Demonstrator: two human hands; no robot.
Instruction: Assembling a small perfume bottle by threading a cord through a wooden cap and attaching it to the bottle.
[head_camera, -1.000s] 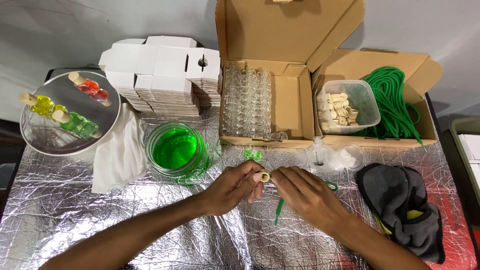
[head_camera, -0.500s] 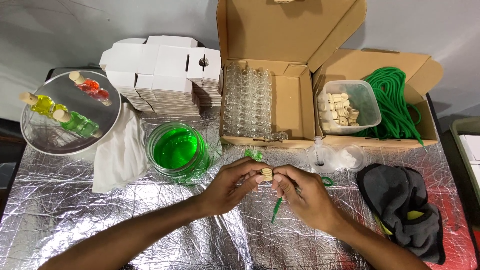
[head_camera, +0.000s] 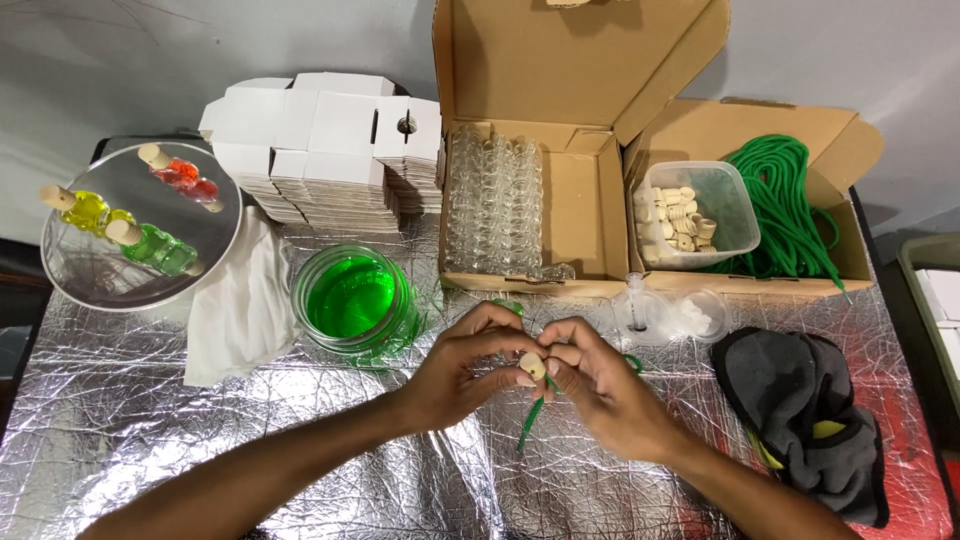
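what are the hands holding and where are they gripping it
Both hands, left hand and right hand, pinch a small cork stopper between fingertips at its sides; a green cord hangs below it.

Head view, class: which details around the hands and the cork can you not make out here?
- Cork: mostly covered by fingers of the left hand and right hand.
- Green cord: upper end hidden behind the hands.
- Small bottle, if held: hidden.
- Grey cloth: contents concealed by folds.
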